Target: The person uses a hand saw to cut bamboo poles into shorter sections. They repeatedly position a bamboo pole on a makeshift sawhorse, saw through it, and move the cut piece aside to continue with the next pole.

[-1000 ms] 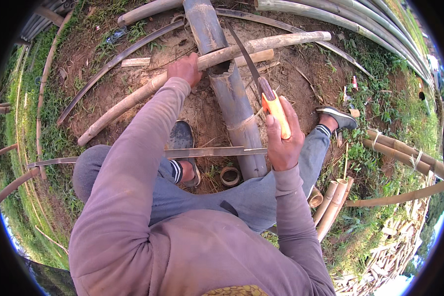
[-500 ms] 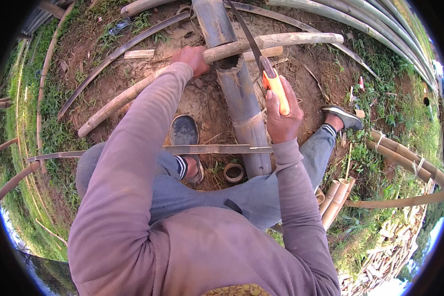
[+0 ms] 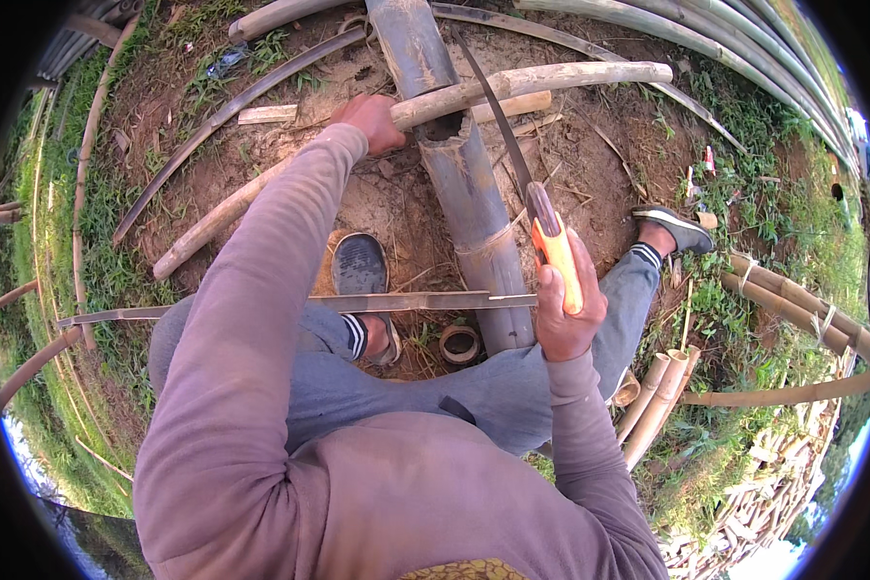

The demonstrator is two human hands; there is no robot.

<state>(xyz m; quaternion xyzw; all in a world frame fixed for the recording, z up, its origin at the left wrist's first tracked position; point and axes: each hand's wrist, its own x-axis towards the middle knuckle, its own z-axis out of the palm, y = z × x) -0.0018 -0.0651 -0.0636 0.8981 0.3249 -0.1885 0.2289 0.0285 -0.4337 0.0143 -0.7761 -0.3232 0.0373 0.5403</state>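
A long thin bamboo pole lies crosswise over a thick dark bamboo trunk, resting where the trunk has a cut-out, ragged opening. My left hand is closed around the pole just left of the trunk. In my right hand is a handsaw with an orange handle, gripped to the right of the trunk. Its narrow dark blade runs up and away across the pole, just right of the opening. Whether the teeth have cut into the pole I cannot tell.
A flat bamboo strip lies across the trunk's near end by my leg. Beside my shoe sits a short bamboo ring. Cut bamboo pieces stand at the right. Several long poles lie at the far right.
My right hand has drawn the saw back toward me and slightly right, with its blade still across the pole. My left hand keeps its grip, shifted slightly left.
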